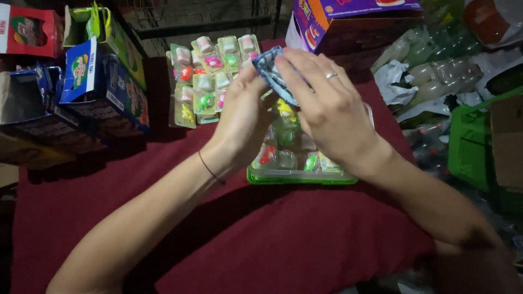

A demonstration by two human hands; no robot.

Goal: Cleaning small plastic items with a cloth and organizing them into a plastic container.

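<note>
So, left hand (242, 122) and right hand (327, 106) both pinching a small blue packet (272, 73), green-rimmed tray (299, 178) of blister packs below, purple box (348, 16) behind, red cloth (272, 234) underneath.

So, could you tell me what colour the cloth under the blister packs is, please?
Dark red cloth, best seen in the head view.

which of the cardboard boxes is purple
The purple box at the top, just beyond the right hand; the boxes at left are blue, green and red.
</note>
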